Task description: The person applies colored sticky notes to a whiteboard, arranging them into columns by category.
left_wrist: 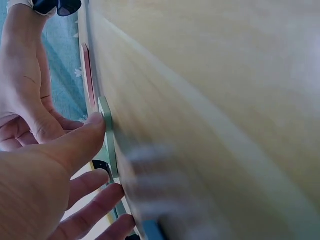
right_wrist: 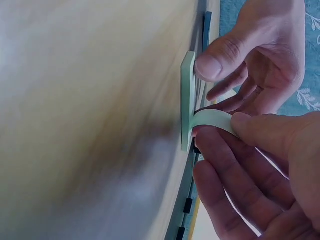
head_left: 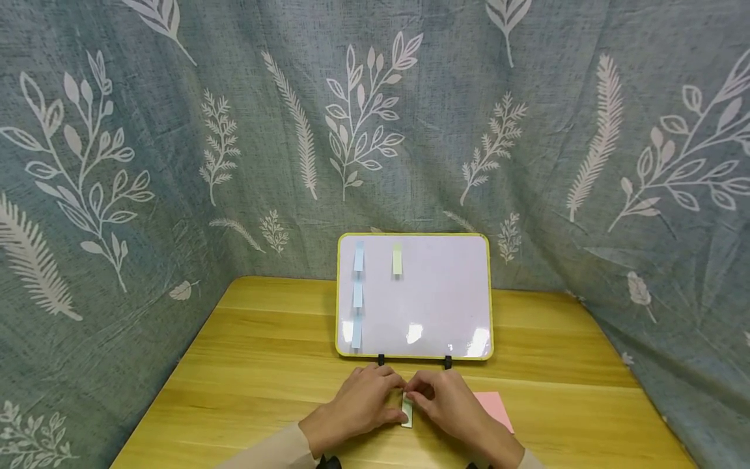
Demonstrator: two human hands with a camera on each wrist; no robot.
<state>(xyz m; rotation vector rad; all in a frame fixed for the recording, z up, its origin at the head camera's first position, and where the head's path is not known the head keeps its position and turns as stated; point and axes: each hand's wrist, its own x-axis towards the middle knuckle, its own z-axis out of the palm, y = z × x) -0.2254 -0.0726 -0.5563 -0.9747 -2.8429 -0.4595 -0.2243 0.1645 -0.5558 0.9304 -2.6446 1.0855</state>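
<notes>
A narrow pad of pale green sticky notes (head_left: 407,412) lies on the table in front of the whiteboard (head_left: 433,293). My left hand (head_left: 366,400) holds the pad down, its thumb on the near end. From the right, my right hand (head_left: 448,404) pinches the top strip (right_wrist: 215,119) between thumb and fingers; the strip curls up off the pad (right_wrist: 187,100) in the right wrist view. The left wrist view shows the left thumb pressing on the pad (left_wrist: 108,135). On the board are several blue strips (head_left: 358,294) in a left column and one green strip (head_left: 397,259).
A pink sticky pad (head_left: 495,409) lies beside the right forearm. Black feet (head_left: 448,362) hold up the whiteboard near the middle of the wooden table (head_left: 263,365). A patterned cloth (head_left: 281,163) hangs behind and at both sides.
</notes>
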